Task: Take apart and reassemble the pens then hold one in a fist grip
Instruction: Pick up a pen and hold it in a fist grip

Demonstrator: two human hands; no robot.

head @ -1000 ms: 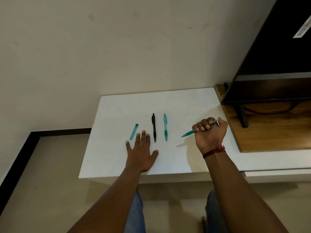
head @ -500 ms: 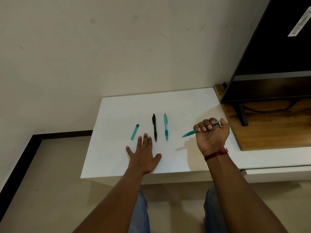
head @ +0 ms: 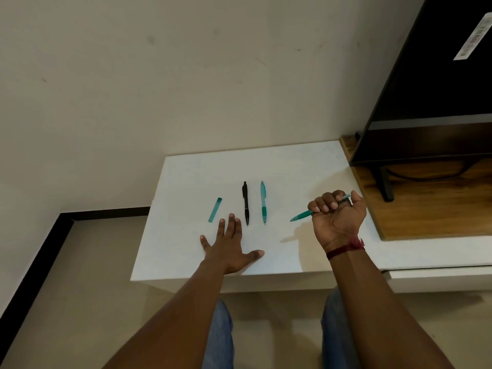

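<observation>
Right hand (head: 336, 222): fist clenched around the teal pen (head: 302, 216), right of the black pen (head: 245, 203).
Left hand (head: 229, 246): flat, fingers released.
Handling: light, stiff, slick; best gripped mid-barrel.

Background-wise it's a flat white rectangular tabletop (head: 292, 166) pushed against a plain cream wall (head: 186, 75) with a few scuff marks. Below it is a beige floor (head: 80, 288) with a black skirting strip (head: 106, 213) running along its edge. Touching the table's right side is a brown wood-grain shelf (head: 431, 209), where a big black flat screen (head: 439, 89) stands on a black leg (head: 386, 186), with a dark cable (head: 426, 177) curving underneath and a white barcode sticker (head: 472, 35) up top.
</observation>
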